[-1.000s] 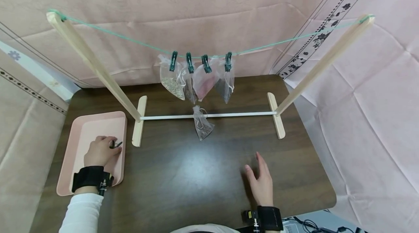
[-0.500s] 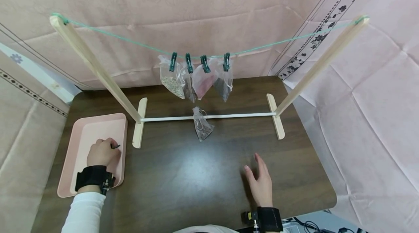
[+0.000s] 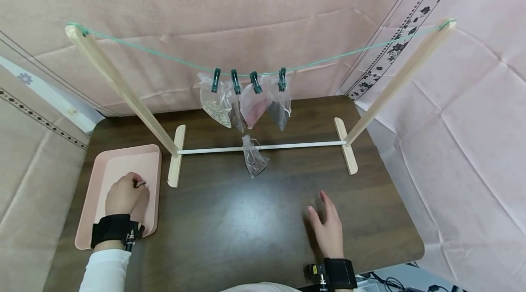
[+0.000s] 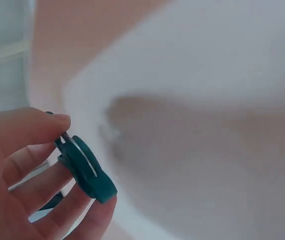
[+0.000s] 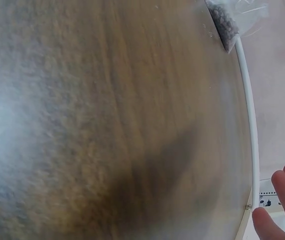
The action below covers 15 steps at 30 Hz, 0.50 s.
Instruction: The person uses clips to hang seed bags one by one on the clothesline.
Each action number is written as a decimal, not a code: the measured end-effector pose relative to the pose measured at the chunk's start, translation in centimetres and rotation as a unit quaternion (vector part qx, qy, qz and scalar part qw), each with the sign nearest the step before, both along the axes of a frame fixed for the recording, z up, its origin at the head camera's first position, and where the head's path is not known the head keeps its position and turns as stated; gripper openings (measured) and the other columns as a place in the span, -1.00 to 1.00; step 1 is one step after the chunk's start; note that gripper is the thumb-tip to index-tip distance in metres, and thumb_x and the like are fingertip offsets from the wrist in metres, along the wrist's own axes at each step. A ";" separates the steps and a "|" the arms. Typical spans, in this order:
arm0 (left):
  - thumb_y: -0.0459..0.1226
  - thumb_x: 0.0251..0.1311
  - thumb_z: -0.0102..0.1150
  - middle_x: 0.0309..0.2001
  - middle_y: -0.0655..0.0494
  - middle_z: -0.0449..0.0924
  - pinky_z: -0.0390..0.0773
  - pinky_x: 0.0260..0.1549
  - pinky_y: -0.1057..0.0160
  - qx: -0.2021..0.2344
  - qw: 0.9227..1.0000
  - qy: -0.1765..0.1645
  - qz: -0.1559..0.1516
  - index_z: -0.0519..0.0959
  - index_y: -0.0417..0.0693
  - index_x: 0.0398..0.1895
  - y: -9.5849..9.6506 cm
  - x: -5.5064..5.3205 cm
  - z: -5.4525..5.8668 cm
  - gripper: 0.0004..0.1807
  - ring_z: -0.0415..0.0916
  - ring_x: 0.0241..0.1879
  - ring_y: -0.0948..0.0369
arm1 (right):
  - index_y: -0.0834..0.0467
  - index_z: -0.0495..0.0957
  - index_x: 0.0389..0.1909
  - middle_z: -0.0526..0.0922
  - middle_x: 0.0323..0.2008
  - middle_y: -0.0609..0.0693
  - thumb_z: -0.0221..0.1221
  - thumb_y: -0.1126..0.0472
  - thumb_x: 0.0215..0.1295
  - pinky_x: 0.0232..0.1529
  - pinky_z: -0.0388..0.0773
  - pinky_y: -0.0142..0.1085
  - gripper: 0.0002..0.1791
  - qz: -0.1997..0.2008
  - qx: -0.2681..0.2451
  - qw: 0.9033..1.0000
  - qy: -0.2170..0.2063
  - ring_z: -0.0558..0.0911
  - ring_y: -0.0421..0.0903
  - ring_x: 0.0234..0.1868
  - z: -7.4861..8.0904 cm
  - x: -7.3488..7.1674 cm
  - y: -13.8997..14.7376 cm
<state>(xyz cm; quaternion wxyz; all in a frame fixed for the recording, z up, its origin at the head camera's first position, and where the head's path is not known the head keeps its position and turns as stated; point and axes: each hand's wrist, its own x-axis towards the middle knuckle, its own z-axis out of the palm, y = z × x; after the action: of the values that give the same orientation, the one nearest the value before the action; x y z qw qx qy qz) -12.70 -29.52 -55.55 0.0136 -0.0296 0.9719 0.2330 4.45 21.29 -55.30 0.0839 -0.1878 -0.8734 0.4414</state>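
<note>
My left hand (image 3: 123, 195) is over the pink tray (image 3: 97, 200), pinching a dark green clothespin (image 4: 86, 169) between thumb and fingers. In the left wrist view another dark green piece (image 4: 52, 202) shows behind the fingers; its kind is unclear. My right hand (image 3: 328, 232) is held over the right side of the table, fingers apart and holding nothing. A sheer drawstring bag (image 3: 255, 160) with dark contents lies at mid-table against the white rod (image 3: 302, 145). Several filled sheer bags, among them a pink one (image 3: 255, 106), hang from the green line (image 3: 156, 52) by green clothespins (image 3: 282, 79).
A wooden post (image 3: 123, 91) on the left and another post (image 3: 396, 84) on the right carry the line, each on a flat foot. Pinkish cloth (image 3: 263, 0) covers the back and sides. Black cables (image 3: 392, 283) lie beyond the table's lower right corner.
My left hand has turned and shifted slightly over the tray, and the clothespin is now more hidden in the head view. The right hand has stayed nearly still.
</note>
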 end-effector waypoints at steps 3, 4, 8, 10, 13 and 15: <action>-0.23 0.11 0.10 -0.23 -0.23 0.51 0.35 -0.52 0.03 0.007 0.999 0.033 0.006 0.41 -0.21 -0.14 0.4 0.5 1.6 -0.70 0.45 -0.40 -0.05 | -0.10 0.12 0.30 0.25 0.23 0.00 0.02 -0.20 0.18 0.11 0.17 0.06 -0.32 0.002 0.005 1.000 0.014 0.22 -0.01 0.24 0.2 -0.3 0.2; -0.23 0.11 0.10 -0.20 -0.26 0.50 0.36 -0.51 0.01 0.010 0.999 0.043 0.008 0.39 -0.22 -0.09 0.7 0.6 2.1 -0.66 0.46 -0.37 -0.08 | -0.09 0.12 0.30 0.25 0.23 0.00 0.02 -0.19 0.18 0.11 0.17 0.05 -0.32 0.004 0.007 1.000 0.019 0.22 -0.01 0.24 0.2 -0.4 0.2; -0.20 0.12 0.10 -0.09 -0.31 0.46 0.39 -0.39 -0.06 0.034 0.997 0.063 0.015 0.30 -0.24 0.10 2.0 1.3 4.2 -0.50 0.45 -0.22 -0.15 | -0.09 0.12 0.30 0.26 0.23 -0.01 0.04 -0.15 0.19 0.11 0.19 0.04 -0.34 0.022 0.020 0.999 0.044 0.23 -0.03 0.23 0.6 -1.2 0.2; -0.20 0.13 0.11 -0.08 -0.31 0.46 0.40 -0.35 -0.08 0.048 0.996 0.073 0.014 0.29 -0.26 0.13 3.0 1.6 5.0 -0.47 0.44 -0.19 -0.15 | -0.09 0.13 0.30 0.27 0.22 -0.02 0.06 -0.12 0.19 0.12 0.19 0.02 -0.34 0.036 0.028 0.997 0.061 0.24 -0.05 0.23 1.0 -1.8 0.0; -0.22 0.11 0.14 -0.10 -0.27 0.47 0.40 -0.28 -0.07 0.065 0.992 0.105 -0.008 0.36 -0.28 0.08 5.0 2.0 5.8 -0.51 0.44 -0.16 -0.13 | -0.06 0.14 0.30 0.27 0.23 -0.02 0.07 -0.08 0.20 0.12 0.20 0.00 -0.35 0.060 0.042 0.993 0.090 0.24 -0.06 0.23 1.8 -2.7 -0.4; -0.26 0.08 0.16 -0.11 -0.24 0.48 0.40 -0.26 -0.07 0.075 0.989 0.125 -0.033 0.40 -0.28 0.03 6.5 2.4 6.1 -0.56 0.44 -0.16 -0.10 | -0.04 0.15 0.30 0.26 0.23 -0.04 0.08 -0.07 0.20 0.12 0.20 -0.01 -0.35 0.072 0.049 0.990 0.107 0.24 -0.07 0.23 2.6 -3.3 -0.9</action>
<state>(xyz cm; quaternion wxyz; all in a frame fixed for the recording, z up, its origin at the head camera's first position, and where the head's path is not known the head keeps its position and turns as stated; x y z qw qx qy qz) -10.32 -22.98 -49.46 -0.0984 0.0332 0.9461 0.3067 1.15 20.43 -52.75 0.1540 -0.0720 -0.8912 0.4206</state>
